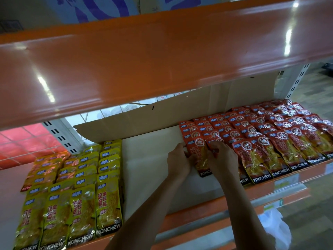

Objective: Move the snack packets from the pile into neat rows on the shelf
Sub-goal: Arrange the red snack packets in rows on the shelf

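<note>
Red snack packet (201, 160) lies on the shelf (198, 209) at the left end of the red rows (270, 134). Left hand (178, 160) grips its left edge; right hand (223, 158) grips its right side.

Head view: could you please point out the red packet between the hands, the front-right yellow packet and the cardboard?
red packet (201, 159), head view, its yellow window.
yellow packet (108, 210), head view, middle of its front.
cardboard (162, 121), head view, its upright back flap.
</note>
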